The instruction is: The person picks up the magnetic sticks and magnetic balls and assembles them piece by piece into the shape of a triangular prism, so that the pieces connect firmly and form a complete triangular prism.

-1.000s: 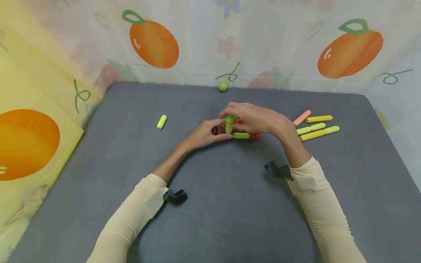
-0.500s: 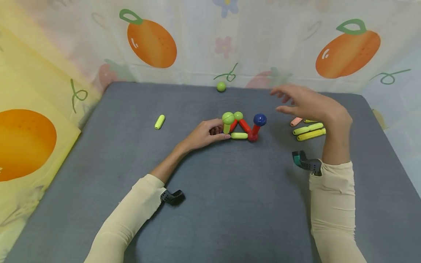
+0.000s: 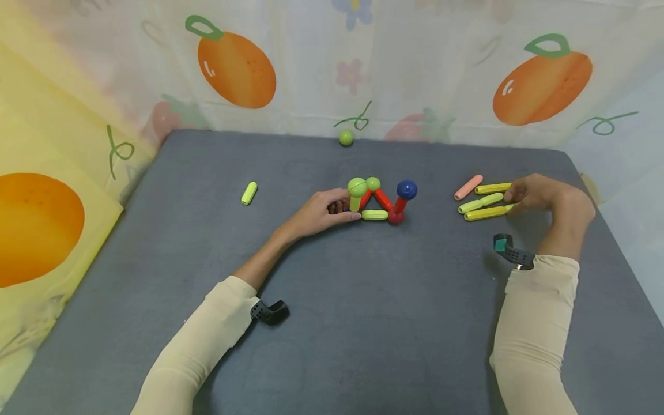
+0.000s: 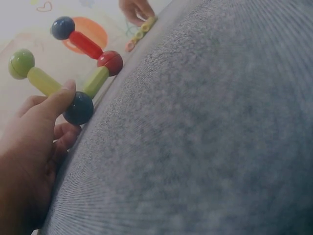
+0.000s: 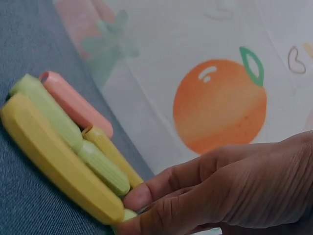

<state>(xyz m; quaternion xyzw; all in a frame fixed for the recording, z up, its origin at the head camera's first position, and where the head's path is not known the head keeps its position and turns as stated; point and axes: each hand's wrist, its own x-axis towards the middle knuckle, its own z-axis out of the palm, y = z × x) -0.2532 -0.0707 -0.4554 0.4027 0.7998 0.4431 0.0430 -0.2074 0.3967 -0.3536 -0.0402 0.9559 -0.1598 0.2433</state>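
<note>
Blue ball (image 4: 79, 109) sat gripped in left hand (image 3: 320, 213); right hand (image 3: 544, 193), I saw, pinched pale-green stick (image 5: 129, 214) at end of yellow stick (image 5: 58, 159).

Grey table (image 3: 332, 323) — behind it, a pale fruit-print cloth (image 3: 389, 63)

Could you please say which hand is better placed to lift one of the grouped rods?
Probably the right hand: its fingertips are at the grouped rods, while the left hand, away from them, holds the ball-and-rod structure.
</note>
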